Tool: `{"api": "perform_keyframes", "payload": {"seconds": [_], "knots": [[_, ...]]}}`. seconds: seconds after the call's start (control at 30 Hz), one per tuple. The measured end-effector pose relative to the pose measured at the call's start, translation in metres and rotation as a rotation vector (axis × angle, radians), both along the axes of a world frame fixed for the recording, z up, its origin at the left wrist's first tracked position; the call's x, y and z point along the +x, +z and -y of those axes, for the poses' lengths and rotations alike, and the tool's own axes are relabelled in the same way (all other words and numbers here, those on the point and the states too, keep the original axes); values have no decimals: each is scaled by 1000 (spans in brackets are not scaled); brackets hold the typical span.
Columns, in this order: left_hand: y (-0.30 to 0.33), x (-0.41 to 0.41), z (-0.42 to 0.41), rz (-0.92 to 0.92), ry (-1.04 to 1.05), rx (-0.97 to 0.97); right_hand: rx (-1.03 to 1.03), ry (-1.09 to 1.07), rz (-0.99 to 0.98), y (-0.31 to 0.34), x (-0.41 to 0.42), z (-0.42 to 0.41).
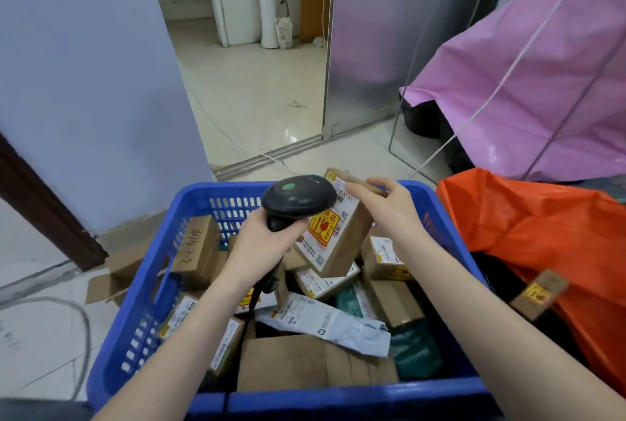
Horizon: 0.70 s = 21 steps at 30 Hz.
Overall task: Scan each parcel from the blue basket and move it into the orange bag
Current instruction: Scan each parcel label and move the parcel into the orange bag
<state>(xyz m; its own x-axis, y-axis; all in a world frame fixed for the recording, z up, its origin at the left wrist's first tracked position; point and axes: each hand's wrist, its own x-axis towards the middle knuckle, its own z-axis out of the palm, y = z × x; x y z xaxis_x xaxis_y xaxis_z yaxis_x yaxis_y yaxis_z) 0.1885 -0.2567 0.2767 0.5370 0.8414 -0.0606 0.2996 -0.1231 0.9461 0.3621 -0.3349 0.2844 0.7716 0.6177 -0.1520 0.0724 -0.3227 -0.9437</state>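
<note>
My left hand (262,247) grips the handle of a black barcode scanner (299,198), whose head points at a brown cardboard parcel (338,234) with a white label and a yellow-red sticker. My right hand (386,203) holds that parcel by its top end, tilted, above the blue basket (149,285). The basket is full of several cardboard boxes, a grey mailer (325,322) and green packets. The orange bag (542,234) lies open just right of the basket, with one small brown parcel (538,293) in its mouth.
A pink plastic sheet (542,81) hangs over a wire frame behind the orange bag. A flattened cardboard box (115,271) lies on the tiled floor left of the basket, beside a grey cable (81,322). A blue-grey wall stands at left; an open doorway is ahead.
</note>
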Motion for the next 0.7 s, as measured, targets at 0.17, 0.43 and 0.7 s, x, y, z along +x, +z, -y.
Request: {"api": "perform_keyframes", "payload": {"seconds": [0.17,0.43,0.7], "knots": [[18,5,19,-16,-17,61,51,-13,45,16,7,23],[33,14,38,-21,-65,72,71,-24,83,27,15,46],[35,21,44,-14,-36,85,75,-41,77,23,23,53]]}}
